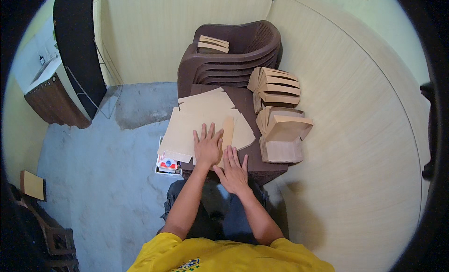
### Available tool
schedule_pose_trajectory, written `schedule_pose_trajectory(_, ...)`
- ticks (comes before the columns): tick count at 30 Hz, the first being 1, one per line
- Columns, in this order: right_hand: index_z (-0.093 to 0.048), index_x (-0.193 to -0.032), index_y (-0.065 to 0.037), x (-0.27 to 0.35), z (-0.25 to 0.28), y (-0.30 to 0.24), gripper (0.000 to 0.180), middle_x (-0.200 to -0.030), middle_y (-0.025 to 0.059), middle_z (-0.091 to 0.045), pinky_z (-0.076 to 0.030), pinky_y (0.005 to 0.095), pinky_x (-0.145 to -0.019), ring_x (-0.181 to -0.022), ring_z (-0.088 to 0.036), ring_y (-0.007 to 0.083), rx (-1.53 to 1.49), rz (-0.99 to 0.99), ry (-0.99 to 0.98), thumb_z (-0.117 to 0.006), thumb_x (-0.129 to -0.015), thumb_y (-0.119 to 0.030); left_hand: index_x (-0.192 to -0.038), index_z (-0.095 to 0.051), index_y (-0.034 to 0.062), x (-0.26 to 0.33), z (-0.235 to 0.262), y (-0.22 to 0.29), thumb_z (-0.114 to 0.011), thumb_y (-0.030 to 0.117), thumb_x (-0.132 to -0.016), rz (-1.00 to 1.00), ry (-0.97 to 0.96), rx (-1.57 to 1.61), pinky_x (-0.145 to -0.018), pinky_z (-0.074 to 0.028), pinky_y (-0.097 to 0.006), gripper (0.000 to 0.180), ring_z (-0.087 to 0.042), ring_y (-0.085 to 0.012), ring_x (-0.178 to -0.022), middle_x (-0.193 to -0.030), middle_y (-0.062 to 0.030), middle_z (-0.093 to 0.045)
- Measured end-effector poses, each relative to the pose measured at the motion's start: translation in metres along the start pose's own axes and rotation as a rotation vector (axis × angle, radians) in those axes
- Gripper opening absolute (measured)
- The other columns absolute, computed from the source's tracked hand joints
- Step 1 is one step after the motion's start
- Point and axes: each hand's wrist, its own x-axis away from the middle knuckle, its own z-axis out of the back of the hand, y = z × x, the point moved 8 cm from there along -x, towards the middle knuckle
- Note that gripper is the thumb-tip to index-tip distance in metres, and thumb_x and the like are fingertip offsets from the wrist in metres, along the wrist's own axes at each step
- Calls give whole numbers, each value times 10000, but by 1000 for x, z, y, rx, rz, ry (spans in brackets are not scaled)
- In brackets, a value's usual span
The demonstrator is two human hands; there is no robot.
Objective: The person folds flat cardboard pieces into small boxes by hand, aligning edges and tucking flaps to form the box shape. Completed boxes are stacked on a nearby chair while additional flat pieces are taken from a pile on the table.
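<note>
Tan cardboard blanks point(194, 115): lay flat on brown counter point(256, 160). Left grip point(208, 145): spread palm-down, apparently steadying them. Right grip point(233, 174): fingers extended, thumb apart, near folded strip point(228, 130).

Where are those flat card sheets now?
In the head view, the flat card sheets lie on the brown surface, slightly left of centre, partly under the left hand.

Pale wood-grain walls point(355, 131) border a scuffed blue-grey floor point(103, 169) and stacked brown armchairs point(229, 66).
</note>
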Motion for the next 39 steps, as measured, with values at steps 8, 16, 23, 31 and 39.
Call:
schedule_pose_trajectory(8,-196,-1710,43,-119,14,35,1010,-1824,172,-124,37,694,-1304,-1698,-51,287,-3,-247,-97,-194,-1079,-746,-1636,-484,381,-1,-4,-6,-482,431,-1097,-49,-51,-64,-1334,-92,-641,541,-222,-347,-1665,-1786,-30,-321)
schedule_pose_trajectory(16,-179,-1720,18,-58,13,21,971,-1828,153,-119,25,699,-1301,-1697,-52,300,24,-150,-108,-251,-1091,-719,-1626,-506,359,0,0,1,-424,393,-1128,54,-24,-30,-1344,-61,-611,506,-203,-328,-1670,-1775,-51,-342)
schedule_pose_trajectory(23,-228,-1711,22,5,7,3,1010,-1822,152,-156,21,740,-1281,-1693,-79,328,97,-83,-122,-267,-1072,-759,-1599,-543,345,-2,-6,-4,-476,400,-1120,35,0,26,-1339,-72,-620,486,-207,-340,-1667,-1767,-59,-355)
schedule_pose_trajectory(31,-245,-1714,-5,-82,10,30,986,-1827,143,-139,-25,737,-1285,-1689,-95,340,-5,-160,-84,-290,-1073,-754,-1641,-484,340,-5,0,-8,-472,432,-1109,19,-43,-43,-1316,-152,-614,540,-273,-328,-1644,-1769,-30,-358)
schedule_pose_trajectory(39,-340,-1687,-48,-139,26,98,889,-1764,290,-234,-185,606,-1319,-1658,-145,452,48,-233,103,-398,-1083,-697,-1642,-487,328,0,6,-13,-468,409,-1105,5,-19,-42,-1299,-186,-571,543,-293,-258,-1641,-1765,4,-370)
